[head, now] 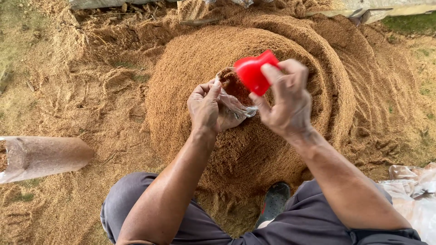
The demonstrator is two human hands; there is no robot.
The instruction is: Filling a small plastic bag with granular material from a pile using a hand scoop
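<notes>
Your left hand (206, 109) is closing around the neck of a clear plastic bag (234, 97), pinching the film so the mouth is staying open and facing up. Your right hand (286, 102) is gripping a red scoop (255, 71) between thumb and fingers, tilting it at the bag's 1 o'clock edge; this angle appears to be letting the brown sawdust-like material slide into the opening. The bag is sitting directly above the centre of a rounded brown mound (218, 59), probably so that any spill is falling back onto the heap.

At 9 o'clock from your hands, a filled bag (43, 156) is lying on its side on the loose ground, well apart from the mound. At 4 o'clock, a crumpled pile of empty plastic bags (415, 190) is lying beside your right leg. At 6 o'clock, a dark shoe (274, 199) is pressing against the mound's base.

The bag's lower part is being hidden behind your left palm, so its fill level cannot be told. The filled bag and the empty pile are both being cut off by the frame edges.
</notes>
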